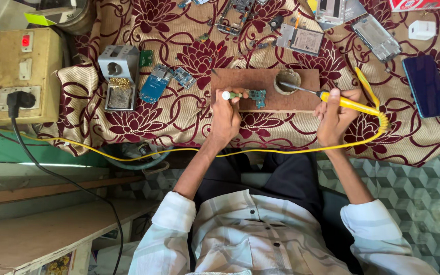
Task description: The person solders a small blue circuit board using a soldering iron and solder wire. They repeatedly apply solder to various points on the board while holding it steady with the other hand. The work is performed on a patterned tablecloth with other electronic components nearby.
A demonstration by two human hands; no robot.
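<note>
My right hand (335, 116) grips a yellow-handled soldering iron (347, 103). Its metal tip reaches left into a small round tin (287, 81) on a brown wooden board (240, 80). My left hand (225, 118) holds a thin tool with a white end (227, 95) against a small blue-green circuit board (256, 97) lying on the wooden board's front edge. The iron's yellow cord (260, 150) loops right, then runs left across my lap.
A maroon floral cloth (189, 117) covers the table. On it lie a grey iron stand (120, 76), blue circuit boards (155, 84), phone parts (301, 38) and a dark phone (426, 85). A switchboard with a black plug (14, 76) stands at the left.
</note>
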